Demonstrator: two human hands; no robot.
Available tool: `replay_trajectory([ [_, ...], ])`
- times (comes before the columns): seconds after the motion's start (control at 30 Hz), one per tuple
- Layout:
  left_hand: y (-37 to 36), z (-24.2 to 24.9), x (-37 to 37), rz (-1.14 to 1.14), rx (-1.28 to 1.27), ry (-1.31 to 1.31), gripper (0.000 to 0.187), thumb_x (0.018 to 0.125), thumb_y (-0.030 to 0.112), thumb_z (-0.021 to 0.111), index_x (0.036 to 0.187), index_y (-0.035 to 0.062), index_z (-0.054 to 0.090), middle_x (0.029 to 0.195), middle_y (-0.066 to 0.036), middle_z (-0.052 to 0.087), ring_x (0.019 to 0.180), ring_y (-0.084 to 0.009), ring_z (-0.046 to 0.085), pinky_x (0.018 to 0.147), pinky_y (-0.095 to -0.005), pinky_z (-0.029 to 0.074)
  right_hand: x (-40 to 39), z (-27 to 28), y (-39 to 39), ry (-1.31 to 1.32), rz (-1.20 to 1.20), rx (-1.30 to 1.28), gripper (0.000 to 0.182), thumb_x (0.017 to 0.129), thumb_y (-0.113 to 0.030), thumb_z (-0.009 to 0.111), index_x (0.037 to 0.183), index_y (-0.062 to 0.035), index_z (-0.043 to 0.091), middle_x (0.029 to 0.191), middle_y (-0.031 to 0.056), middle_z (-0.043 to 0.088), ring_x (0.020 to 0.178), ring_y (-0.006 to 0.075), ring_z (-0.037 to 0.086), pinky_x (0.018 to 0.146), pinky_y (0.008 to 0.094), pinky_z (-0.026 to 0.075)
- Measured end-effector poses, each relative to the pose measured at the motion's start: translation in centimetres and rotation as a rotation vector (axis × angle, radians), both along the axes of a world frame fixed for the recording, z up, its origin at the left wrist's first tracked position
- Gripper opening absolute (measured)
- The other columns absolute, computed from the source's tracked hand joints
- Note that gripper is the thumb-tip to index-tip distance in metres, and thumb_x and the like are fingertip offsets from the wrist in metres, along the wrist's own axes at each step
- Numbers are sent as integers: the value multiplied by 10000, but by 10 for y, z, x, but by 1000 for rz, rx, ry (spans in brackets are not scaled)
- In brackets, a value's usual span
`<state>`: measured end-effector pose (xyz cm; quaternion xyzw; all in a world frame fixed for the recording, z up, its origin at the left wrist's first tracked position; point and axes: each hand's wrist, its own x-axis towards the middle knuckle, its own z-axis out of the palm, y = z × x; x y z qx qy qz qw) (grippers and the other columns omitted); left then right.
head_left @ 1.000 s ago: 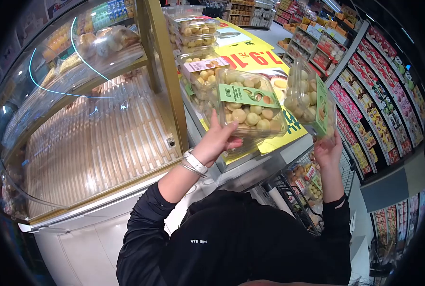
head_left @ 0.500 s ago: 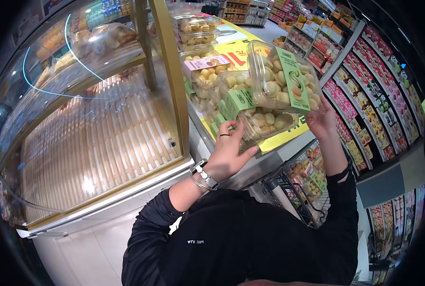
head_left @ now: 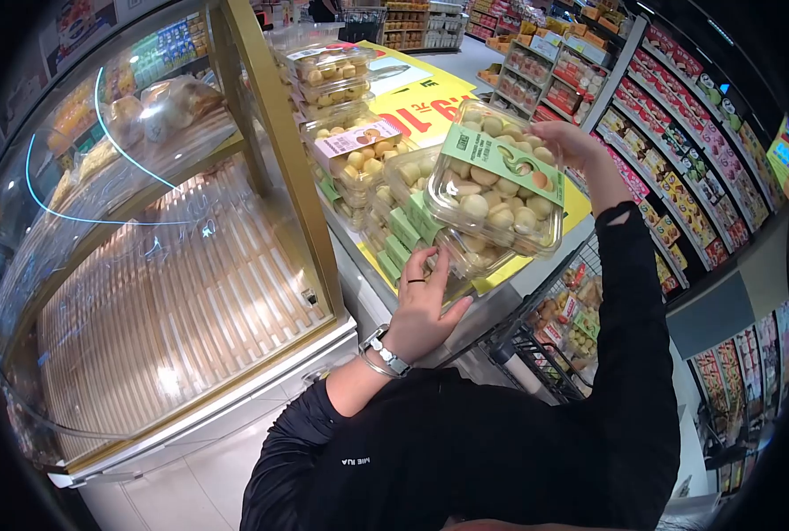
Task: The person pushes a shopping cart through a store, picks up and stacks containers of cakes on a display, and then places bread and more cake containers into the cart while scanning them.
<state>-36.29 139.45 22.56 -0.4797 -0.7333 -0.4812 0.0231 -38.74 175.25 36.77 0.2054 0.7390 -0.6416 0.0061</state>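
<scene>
A clear plastic box of small round pastries (head_left: 501, 208) with a green paper band lies tilted on top of a stack of similar boxes. At its far right corner is my right hand (head_left: 580, 149), fingers bent closed against the box edge. My left hand (head_left: 425, 305), wearing a ring, rests against the near side of the lower box (head_left: 472, 252). Its thumb is spread away, and the fingertips touch the box without wrapping round it. Left of these, a box with a pink band (head_left: 359, 150) tops another stack.
A glass display case (head_left: 173, 265) with a gold frame and slatted shelf stands to the left. Yellow price sheets (head_left: 439, 111) cover part of the table. A shopping cart (head_left: 554, 332) with packed goods is below on the right. Stocked shelves (head_left: 678, 168) line the right side.
The top box has turned and come down toward the near side of the stack. My right hand has shifted from its near corner to its far right corner. My left hand stays by the lower box.
</scene>
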Motion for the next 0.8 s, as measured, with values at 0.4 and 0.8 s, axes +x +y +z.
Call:
replay_trajectory([
  [0.4, -19, -5, -29, 10, 123, -222, 601, 771, 123, 621, 1295, -11, 358, 1197, -220, 383, 1121, -356, 383, 980, -386, 307, -100, -9, -17, -175, 325, 266, 344, 940, -227, 464, 1215, -29, 523, 1012, 33, 596, 918, 80, 550, 766, 231, 475],
  [0.8, 27, 29, -34, -88, 184, 54, 816, 883, 585, 304, 1401, -20, 127, 1464, -242, 44, 1341, -435, 54, 1080, -471, 86, 49, -74, -59, 419, 18, -495, 771, 871, -627, 258, 1372, -40, 286, 1388, 155, 338, 1264, 273, 359, 1052, 391, 292],
])
